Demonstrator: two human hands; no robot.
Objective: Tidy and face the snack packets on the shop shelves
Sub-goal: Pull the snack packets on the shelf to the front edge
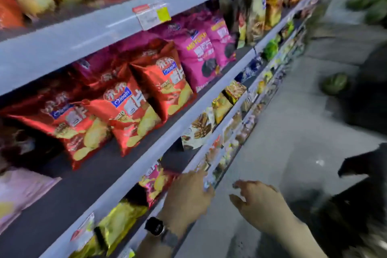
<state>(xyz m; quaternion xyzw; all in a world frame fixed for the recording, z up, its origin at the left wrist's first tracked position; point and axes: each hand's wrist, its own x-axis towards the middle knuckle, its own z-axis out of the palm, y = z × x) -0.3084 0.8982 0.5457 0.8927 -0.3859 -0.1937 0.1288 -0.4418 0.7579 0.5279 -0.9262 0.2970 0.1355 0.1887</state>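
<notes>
Head view: a run of shop shelves slanting away to the right, blurred, with both hands low in the aisle.
Red crisp packets (134, 115): three stand upright on the middle shelf (117, 190) with their printed fronts to the aisle. They sit back from the front rail, leaving dark bare shelf in front, so I'd say they still want pulling forward.
Pink packets (199, 54): further along the same shelf, upright and side by side, fronts out as shoppers need them.
Pink and yellow packet (156, 182): on the shelf below, tipped and leaning forward – it looks like the one most in need of straightening.
Yellow packet (121, 220): nearer me on that lower shelf, slumped at an angle.
Left hand (188, 192): wearing a watch (155, 226) and reaching in at the lower shelf's front edge (196, 161), just beside the pink and yellow packet. Its fingers (199, 176) look stretched out and released, grasping no packet, though blur hides the tips.
Right hand (257, 201): held out over the floor (293, 132), apart from the shelves, fingers (238, 184) spread and loosely bent around nothing – probably ready to steady a packet.
Stage: this section looks only partly faced.
Risk: a careless nudge could tip the leaning packet off the edge.
</notes>
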